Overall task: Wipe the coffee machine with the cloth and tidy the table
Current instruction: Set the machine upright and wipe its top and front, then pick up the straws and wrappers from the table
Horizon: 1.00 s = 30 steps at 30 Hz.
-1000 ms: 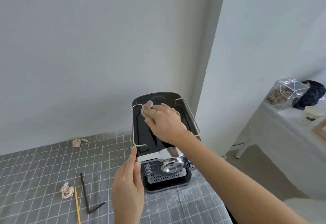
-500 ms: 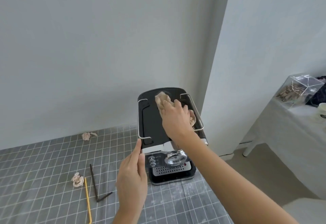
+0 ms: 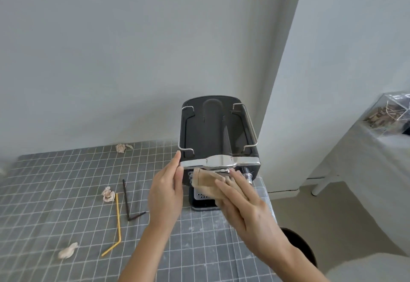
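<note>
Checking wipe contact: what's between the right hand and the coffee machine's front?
Head view: the beige cloth lies between the right hand and the coffee machine front, pressed under straight fingers.

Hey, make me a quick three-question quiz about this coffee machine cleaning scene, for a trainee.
1. True or false: the cloth is on the front of the coffee machine, below its chrome band.
2. Which hand steadies the machine's side?
A. left hand
B. right hand
C. neither
3. Fill in: the bent yellow straw lies on the ____ tablecloth.

Key: 1 true; 2 A; 3 checked (grey grid).
</note>
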Motion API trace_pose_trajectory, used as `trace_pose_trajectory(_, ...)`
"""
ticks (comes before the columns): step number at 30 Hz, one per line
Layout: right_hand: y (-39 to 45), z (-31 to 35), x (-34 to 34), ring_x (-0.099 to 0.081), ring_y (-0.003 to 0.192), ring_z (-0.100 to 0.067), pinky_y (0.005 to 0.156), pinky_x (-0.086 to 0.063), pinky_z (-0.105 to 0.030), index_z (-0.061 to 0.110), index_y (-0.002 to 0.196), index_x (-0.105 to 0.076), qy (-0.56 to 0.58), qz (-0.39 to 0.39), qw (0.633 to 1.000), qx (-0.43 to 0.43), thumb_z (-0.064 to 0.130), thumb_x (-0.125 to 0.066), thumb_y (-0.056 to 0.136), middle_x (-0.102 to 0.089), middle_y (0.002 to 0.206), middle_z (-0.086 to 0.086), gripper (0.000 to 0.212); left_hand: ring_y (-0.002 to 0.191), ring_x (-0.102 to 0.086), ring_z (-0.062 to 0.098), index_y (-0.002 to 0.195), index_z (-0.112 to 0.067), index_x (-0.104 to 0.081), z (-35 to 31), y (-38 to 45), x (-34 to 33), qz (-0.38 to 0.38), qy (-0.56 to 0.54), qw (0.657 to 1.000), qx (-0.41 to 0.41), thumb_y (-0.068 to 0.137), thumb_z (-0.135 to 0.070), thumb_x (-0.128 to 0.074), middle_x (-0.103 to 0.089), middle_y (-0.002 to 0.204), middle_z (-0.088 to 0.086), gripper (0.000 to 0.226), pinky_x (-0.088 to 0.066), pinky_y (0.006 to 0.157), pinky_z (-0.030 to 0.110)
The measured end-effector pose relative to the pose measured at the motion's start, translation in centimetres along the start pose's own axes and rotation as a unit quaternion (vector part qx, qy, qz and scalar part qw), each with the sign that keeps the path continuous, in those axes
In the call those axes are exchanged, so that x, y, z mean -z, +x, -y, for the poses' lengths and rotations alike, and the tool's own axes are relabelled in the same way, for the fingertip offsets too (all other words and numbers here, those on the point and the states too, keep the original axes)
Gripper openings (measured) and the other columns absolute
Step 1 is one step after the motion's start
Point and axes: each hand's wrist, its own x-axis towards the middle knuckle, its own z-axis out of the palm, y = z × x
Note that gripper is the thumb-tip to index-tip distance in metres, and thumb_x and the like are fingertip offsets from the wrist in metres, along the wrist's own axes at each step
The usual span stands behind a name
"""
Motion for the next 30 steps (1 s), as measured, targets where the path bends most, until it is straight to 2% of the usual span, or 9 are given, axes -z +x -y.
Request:
trace_pose_trajectory(5,-5.8,-4.3,-2.4,-0.037,0.144,-0.017,0.109,-0.044,-0.038,0.030,0.145,-0.045,0.040,0.097,0.994,0.031,0.040,-0.038,0.105,-0.043,0.151,-0.010,0.042,0.083,-0.063,0.024,0.142,-0.026,-0.044,-0.4,-0.3,-0.3,-0.026,0.002,1.000,0.011,0.102,-0.032,-0.038,-0.070,0.092,0.009,0.041,-0.037,0.064,0.009)
trace_pose_trajectory(9,-7.0,-8.3,-6.6,-0.046,0.135,-0.030,0.101,-0.049,-0.050,0.031,0.143,-0.044,-0.021,0.182,0.983,-0.008,0.046,-0.031,0.104,-0.044,0.148,-0.012,0.044,0.063,-0.053,0.018,0.144,-0.018,-0.042,-1.2,-0.8,-0.7,-0.039,0.004,0.999,0.027,0.102,-0.025,-0.040,-0.059,0.068,-0.001,0.042,-0.034,0.056,0.012)
trace_pose_trajectory(12,-7.5,-11.2,-9.5,-0.028,0.145,-0.039,0.111,-0.035,-0.060,0.036,0.148,-0.033,-0.106,0.257,0.960,-0.012,0.050,-0.027,0.102,-0.031,0.157,-0.015,0.048,0.051,-0.033,-0.001,0.145,-0.017,-0.040,-1.4,-1.2,-0.9,-0.035,0.020,0.999,0.032,0.102,-0.026,-0.038,-0.031,0.059,-0.022,0.044,-0.030,0.048,0.011)
trace_pose_trajectory(16,-9.1,-14.0,-11.2,-0.014,0.147,-0.048,0.117,-0.011,-0.063,0.046,0.151,0.010,-0.206,0.322,0.924,0.024,0.056,-0.020,0.098,-0.017,0.161,-0.021,0.062,0.049,-0.031,-0.003,0.146,-0.016,-0.039,-1.4,-1.7,-0.9,-0.038,0.019,0.999,0.026,0.103,-0.025,-0.037,-0.029,0.057,-0.022,0.044,-0.030,0.048,0.009)
trace_pose_trajectory(19,-8.6,-13.6,-10.9,-0.001,0.150,-0.042,0.120,-0.008,-0.062,0.042,0.154,-0.005,-0.197,0.354,0.914,-0.009,0.060,-0.010,0.097,-0.005,0.164,-0.016,0.060,0.048,-0.031,-0.002,0.146,-0.015,-0.039,-1.0,-2.2,-0.8,-0.038,0.019,0.999,0.021,0.103,-0.025,-0.037,-0.030,0.057,-0.020,0.044,-0.028,0.047,0.009)
trace_pose_trajectory(22,-6.9,-11.5,-10.8,-0.005,0.151,-0.038,0.121,0.000,-0.051,0.036,0.150,-0.029,-0.146,0.320,0.936,-0.015,0.056,-0.020,0.097,-0.015,0.163,-0.014,0.057,0.060,-0.043,-0.004,0.146,-0.016,-0.037,0.0,-3.3,-0.6,-0.025,0.010,1.000,0.013,0.103,-0.027,-0.036,-0.049,0.067,-0.016,0.045,-0.032,0.059,0.008)
trace_pose_trajectory(25,-4.5,-8.8,-12.1,-0.033,0.143,-0.037,0.117,-0.029,-0.053,0.025,0.142,-0.047,-0.103,0.273,0.956,0.021,0.051,-0.029,0.100,-0.037,0.153,-0.014,0.053,0.090,-0.057,-0.003,0.147,-0.016,-0.035,2.3,-5.7,0.1,0.003,-0.002,1.000,0.023,0.103,-0.028,-0.037,-0.064,0.097,-0.004,0.045,-0.040,0.083,0.009)
trace_pose_trajectory(27,-2.8,-7.3,-14.0,-0.047,0.131,-0.035,0.105,-0.045,-0.053,0.021,0.137,-0.052,-0.058,0.247,0.967,0.035,0.035,-0.048,0.100,-0.045,0.145,-0.013,0.040,0.124,-0.051,0.008,0.148,-0.017,-0.033,5.3,-7.8,1.0,0.023,0.005,0.998,0.058,0.103,-0.031,-0.036,-0.056,0.136,0.002,0.047,-0.033,0.103,0.013)
trace_pose_trajectory(30,-0.7,-5.1,-17.1,-0.060,0.116,-0.033,0.096,-0.052,-0.048,0.015,0.128,-0.061,-0.018,0.247,0.967,0.066,0.017,-0.060,0.096,-0.056,0.131,-0.014,0.032,0.131,-0.047,0.017,0.146,-0.017,-0.036,11.4,-11.2,3.1,0.039,0.051,0.989,0.136,0.102,-0.035,-0.037,-0.048,0.145,0.006,0.048,-0.035,0.103,0.020)
